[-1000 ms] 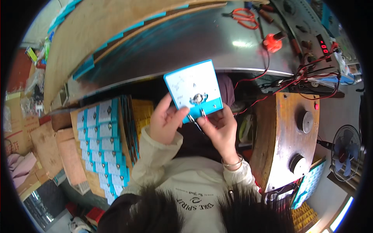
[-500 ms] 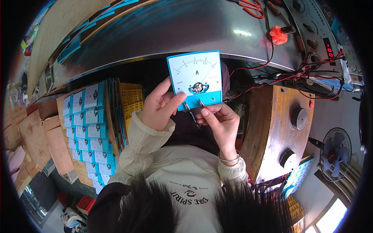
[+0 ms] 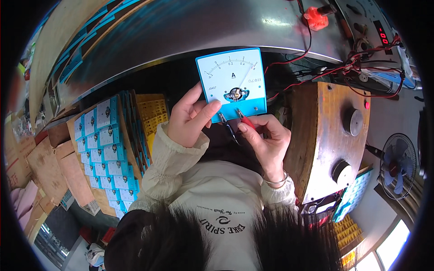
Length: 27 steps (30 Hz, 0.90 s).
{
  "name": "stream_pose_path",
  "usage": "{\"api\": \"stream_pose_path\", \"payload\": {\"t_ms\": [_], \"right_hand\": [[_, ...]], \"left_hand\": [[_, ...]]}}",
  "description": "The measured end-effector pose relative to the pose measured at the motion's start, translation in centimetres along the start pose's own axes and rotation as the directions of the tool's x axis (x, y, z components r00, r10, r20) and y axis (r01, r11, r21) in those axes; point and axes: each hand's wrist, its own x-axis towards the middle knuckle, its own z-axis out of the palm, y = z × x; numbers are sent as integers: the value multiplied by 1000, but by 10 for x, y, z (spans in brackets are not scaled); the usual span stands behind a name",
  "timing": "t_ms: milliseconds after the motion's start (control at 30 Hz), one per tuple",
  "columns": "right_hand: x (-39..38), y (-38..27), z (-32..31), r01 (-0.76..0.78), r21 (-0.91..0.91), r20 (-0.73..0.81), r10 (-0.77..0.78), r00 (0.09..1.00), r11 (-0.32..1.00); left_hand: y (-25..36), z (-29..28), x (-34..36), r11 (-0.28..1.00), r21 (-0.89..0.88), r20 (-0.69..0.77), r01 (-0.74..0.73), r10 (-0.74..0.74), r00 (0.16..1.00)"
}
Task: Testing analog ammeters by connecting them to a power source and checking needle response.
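An analog ammeter (image 3: 231,83) with a white dial face and blue casing is held up in front of me, its needle leaning toward the right end of the scale. My left hand (image 3: 192,119) grips its lower left edge, thumb on the front. A black alligator clip (image 3: 229,129) hangs from a terminal at the meter's bottom left. My right hand (image 3: 266,137) pinches a red alligator clip (image 3: 245,119), whose metal jaws touch a terminal near the bottom middle. Part of the dial's opening shows the inner mechanism.
Many similar meters (image 3: 106,153) sit in rows on a board at left. A metal bench (image 3: 190,31) runs along the far side. At right stand a wooden box with round knobs (image 3: 323,135), an instrument with a red display (image 3: 383,38), red and black wires, and a fan (image 3: 398,167).
The red clip now shows in my right fingers at the terminal. The meter is tilted slightly counterclockwise and sits a little higher and further right; the view has shifted slightly.
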Motion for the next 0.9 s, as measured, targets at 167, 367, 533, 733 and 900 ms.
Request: {"api": "stream_pose_path", "payload": {"t_ms": [167, 367, 533, 733, 900], "right_hand": [[-8, 6, -11, 13, -66, -14, -14, 1000, 998], [-12, 7, -18, 23, -61, -29, -25, 999, 998], [-11, 4, -17, 25, -76, -35, -28, 999, 997], [-8, 0, -16, 59, -106, -37, -64, 997, 993], [-11, -11, -8, 65, -149, -32, -70, 997, 987]], "left_hand": [[-1, 9, 3, 999, 16, 19, 36, -36, 999], [-4, 16, 1, 999, 19, 29, 43, -44, 999], [-5, 14, 1, 1000, 11, 37, 25, -26, 999], [3, 18, 1, 999, -29, 15, 28, -27, 1000], [6, 10, -7, 1000, -9, 6, 26, -26, 1000]]}}
